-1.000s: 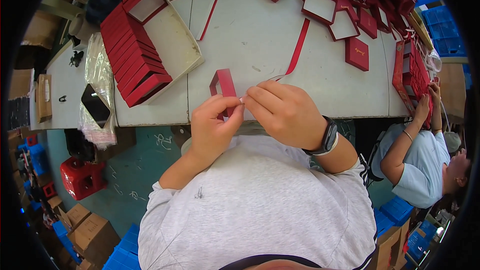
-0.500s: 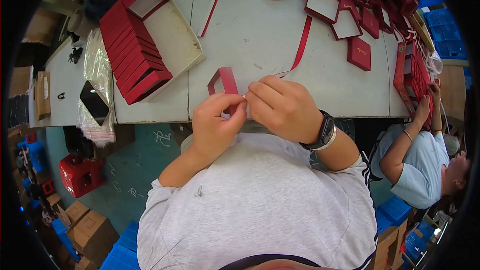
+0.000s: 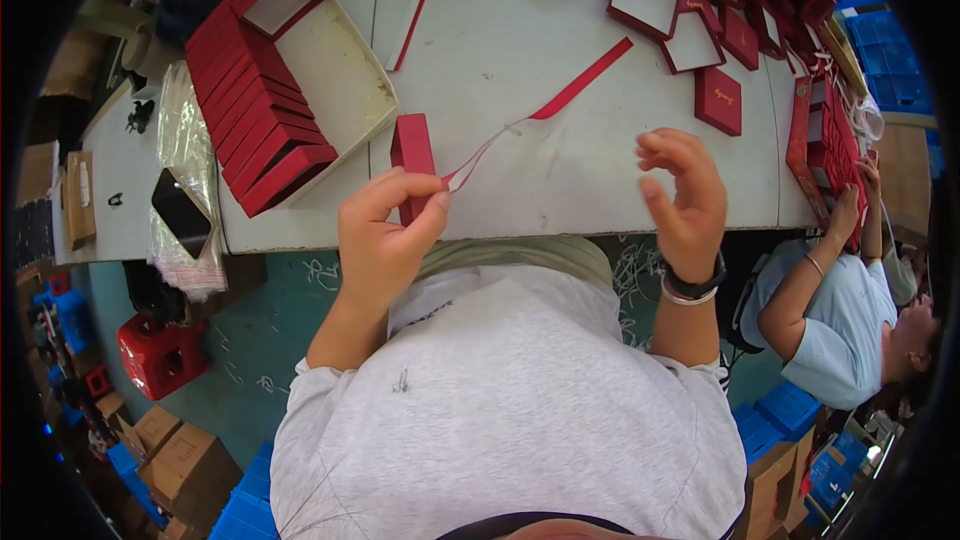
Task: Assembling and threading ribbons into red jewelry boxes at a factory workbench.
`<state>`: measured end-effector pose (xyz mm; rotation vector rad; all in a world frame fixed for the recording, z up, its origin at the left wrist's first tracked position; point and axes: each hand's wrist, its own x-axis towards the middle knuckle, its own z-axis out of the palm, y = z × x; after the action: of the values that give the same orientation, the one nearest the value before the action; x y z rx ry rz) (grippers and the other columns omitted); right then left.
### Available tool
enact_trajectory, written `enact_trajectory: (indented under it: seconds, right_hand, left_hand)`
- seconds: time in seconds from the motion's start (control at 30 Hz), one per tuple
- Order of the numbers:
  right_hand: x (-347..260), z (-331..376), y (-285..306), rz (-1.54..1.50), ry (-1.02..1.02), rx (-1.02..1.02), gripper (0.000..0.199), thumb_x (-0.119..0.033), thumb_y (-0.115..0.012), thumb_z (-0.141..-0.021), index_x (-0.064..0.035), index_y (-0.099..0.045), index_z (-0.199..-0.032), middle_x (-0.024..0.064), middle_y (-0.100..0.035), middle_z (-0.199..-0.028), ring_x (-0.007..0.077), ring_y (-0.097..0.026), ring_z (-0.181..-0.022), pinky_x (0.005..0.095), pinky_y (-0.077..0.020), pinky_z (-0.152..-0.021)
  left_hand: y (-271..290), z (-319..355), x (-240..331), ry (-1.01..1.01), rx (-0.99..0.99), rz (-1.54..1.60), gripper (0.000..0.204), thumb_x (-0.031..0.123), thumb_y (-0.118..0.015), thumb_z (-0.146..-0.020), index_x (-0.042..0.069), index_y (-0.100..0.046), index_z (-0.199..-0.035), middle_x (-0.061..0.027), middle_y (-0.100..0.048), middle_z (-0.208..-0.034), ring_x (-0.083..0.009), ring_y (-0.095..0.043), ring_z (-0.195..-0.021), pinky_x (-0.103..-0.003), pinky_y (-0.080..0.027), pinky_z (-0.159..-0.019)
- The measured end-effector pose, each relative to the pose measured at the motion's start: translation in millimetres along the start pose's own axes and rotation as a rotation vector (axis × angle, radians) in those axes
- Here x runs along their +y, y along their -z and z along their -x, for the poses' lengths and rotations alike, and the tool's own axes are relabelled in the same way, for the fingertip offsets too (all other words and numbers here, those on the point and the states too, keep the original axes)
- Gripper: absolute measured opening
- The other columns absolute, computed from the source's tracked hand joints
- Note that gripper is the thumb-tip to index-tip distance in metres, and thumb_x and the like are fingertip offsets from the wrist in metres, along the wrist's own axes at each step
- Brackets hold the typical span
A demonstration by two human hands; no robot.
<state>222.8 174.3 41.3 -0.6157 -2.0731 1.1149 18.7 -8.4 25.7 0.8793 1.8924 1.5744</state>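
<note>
My left hand point(image 3: 385, 230) is over the table's near edge, thumb and forefinger pinched on the end of a red ribbon point(image 3: 585, 78). From that pinch the ribbon, pale on its underside, twists up and right across the table. A small red box part point(image 3: 415, 145) stands on edge just behind the same fingers. Whether the other fingers also grip it is hidden. My right hand point(image 3: 685, 195), wearing a dark band at the wrist, is raised to the right near the table edge, fingers curved and apart, holding nothing.
A shallow carton point(image 3: 385, 112) at left holds a row of red boxes point(image 3: 260, 105). Open red box parts point(image 3: 640, 5) pile up at far right, near a lone red lid point(image 3: 718, 102). A phone point(image 3: 183, 212) lies at left. A co-worker point(image 3: 835, 310) handles a red tray at right.
My right hand has let go by the left hand and moved right, opening. My left hand and the box part shifted slightly left. The ribbon now slants from the left hand's pinch.
</note>
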Motion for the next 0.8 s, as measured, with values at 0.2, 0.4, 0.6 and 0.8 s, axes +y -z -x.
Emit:
enact_trajectory:
  seconds: [0.2, 0.4, 0.6, 0.8]
  right_hand:
    - [-26, 1, -68, 0.031, 0.319, -0.196, 0.036, -0.009, -0.076, -0.066, -0.0023, -0.061, -0.099, 0.0096, -0.057, -0.089, 0.0231, -0.056, -0.075, 0.0290, -0.0459, -0.064]
    - [-24, -1, -71, -0.025, 0.371, -0.134, 0.028, -0.001, -0.072, -0.067, -0.0032, -0.064, -0.094, 0.0074, -0.056, -0.088, 0.0201, -0.054, -0.073, 0.0282, -0.0438, -0.060]
    - [-27, -7, -68, -0.043, 0.411, -0.221, 0.021, -0.002, -0.070, -0.069, -0.0057, -0.064, -0.088, 0.0045, -0.055, -0.087, 0.0193, -0.053, -0.072, 0.0282, -0.0431, -0.062]
    - [-16, -1, -48, -0.075, 0.279, -0.225, 0.019, -0.003, -0.072, -0.067, -0.0053, -0.063, -0.084, 0.0050, -0.055, -0.084, 0.0192, -0.053, -0.072, 0.0278, -0.0431, -0.064]
  left_hand:
    - [-18, 1, 10, -0.197, -0.219, -0.052, 0.006, -0.002, -0.064, -0.070, -0.001, -0.063, -0.076, -0.0041, -0.053, -0.062, -0.0102, -0.046, -0.054, -0.022, -0.035, -0.049]
    - [-13, 4, 11, -0.067, -0.278, -0.016, 0.010, -0.006, -0.062, -0.071, -0.004, -0.063, -0.081, -0.0062, -0.060, -0.075, -0.0109, -0.053, -0.066, -0.022, -0.039, -0.057]
    - [-15, 6, 9, -0.087, -0.266, 0.031, 0.007, -0.005, -0.062, -0.074, -0.004, -0.063, -0.081, -0.0057, -0.059, -0.075, -0.0097, -0.052, -0.066, -0.022, -0.038, -0.058]
    - [-8, -1, 9, 0.054, -0.233, 0.257, 0.010, -0.004, -0.062, -0.072, -0.002, -0.064, -0.081, -0.0032, -0.057, -0.070, -0.0087, -0.048, -0.060, -0.022, -0.036, -0.055]
